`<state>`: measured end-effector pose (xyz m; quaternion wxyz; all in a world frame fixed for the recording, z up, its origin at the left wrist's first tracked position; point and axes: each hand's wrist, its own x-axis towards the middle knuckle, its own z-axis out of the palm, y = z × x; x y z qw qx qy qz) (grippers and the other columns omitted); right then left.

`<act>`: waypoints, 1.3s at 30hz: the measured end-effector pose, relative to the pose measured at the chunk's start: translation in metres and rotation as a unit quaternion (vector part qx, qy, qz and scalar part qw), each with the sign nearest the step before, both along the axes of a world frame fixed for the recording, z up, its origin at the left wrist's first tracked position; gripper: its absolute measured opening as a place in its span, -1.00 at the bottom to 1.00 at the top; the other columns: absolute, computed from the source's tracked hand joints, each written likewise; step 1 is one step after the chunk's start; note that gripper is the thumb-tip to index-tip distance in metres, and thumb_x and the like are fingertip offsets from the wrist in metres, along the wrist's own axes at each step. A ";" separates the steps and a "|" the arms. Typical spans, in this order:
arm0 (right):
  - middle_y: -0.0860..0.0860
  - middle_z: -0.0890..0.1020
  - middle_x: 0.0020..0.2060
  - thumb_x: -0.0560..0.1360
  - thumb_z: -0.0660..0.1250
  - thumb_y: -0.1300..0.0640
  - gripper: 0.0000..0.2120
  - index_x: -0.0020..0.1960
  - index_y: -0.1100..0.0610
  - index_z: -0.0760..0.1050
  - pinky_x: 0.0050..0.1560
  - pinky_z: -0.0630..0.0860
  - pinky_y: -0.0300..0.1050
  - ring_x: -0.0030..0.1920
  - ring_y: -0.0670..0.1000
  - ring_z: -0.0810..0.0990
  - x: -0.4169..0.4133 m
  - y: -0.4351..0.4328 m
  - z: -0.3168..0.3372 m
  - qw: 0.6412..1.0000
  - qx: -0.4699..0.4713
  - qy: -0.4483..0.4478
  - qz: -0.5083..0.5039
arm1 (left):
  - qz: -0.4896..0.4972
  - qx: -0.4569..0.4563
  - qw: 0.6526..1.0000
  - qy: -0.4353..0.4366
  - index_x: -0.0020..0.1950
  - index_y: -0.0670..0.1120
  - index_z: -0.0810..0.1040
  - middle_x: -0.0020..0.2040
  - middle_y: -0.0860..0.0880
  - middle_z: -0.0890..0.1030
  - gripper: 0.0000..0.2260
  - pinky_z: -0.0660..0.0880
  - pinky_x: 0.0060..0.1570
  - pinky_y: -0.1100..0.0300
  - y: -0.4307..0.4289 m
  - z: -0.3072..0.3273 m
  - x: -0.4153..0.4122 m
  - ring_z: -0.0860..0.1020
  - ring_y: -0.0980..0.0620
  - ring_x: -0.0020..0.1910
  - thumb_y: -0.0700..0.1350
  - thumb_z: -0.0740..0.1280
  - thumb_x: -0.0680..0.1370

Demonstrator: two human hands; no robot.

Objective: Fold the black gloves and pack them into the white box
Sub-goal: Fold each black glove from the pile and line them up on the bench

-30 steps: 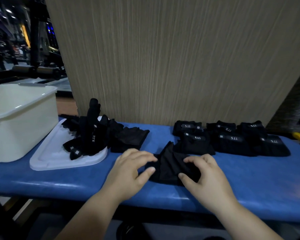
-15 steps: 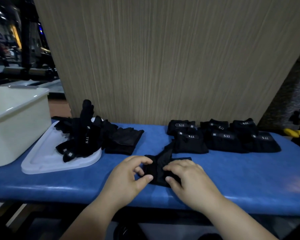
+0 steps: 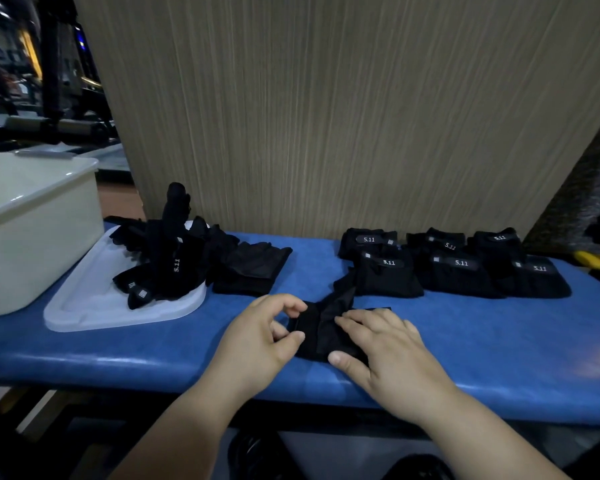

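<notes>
Pinching black glove (image 3: 321,329) L edge w/ left hand (image 3: 257,341), right hand (image 3: 385,348) flat on it, nr bench (image 3: 118,358) front edge.

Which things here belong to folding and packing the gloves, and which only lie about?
Belong to the job: the glove being folded, pinched by the left hand and pressed by the right hand; the pile of unfolded gloves on the white lid; the folded gloves; the white box.
Only lying about: the yellow object at the right; the wooden panel behind the blue bench.
</notes>
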<state>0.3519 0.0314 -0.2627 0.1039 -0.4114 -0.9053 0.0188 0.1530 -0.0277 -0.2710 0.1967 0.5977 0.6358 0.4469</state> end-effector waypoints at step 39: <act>-0.19 0.34 0.43 0.49 -0.10 -0.26 -0.42 0.39 -0.15 0.40 0.46 -0.01 -0.12 0.48 -0.08 0.24 0.008 0.002 -0.011 0.999 0.018 0.034 0.020 | -0.019 0.008 0.977 0.212 0.22 0.20 0.55 0.05 0.26 0.54 -0.66 0.35 0.23 0.17 0.011 -0.002 0.001 0.42 0.22 0.15 0.09 0.15 0.49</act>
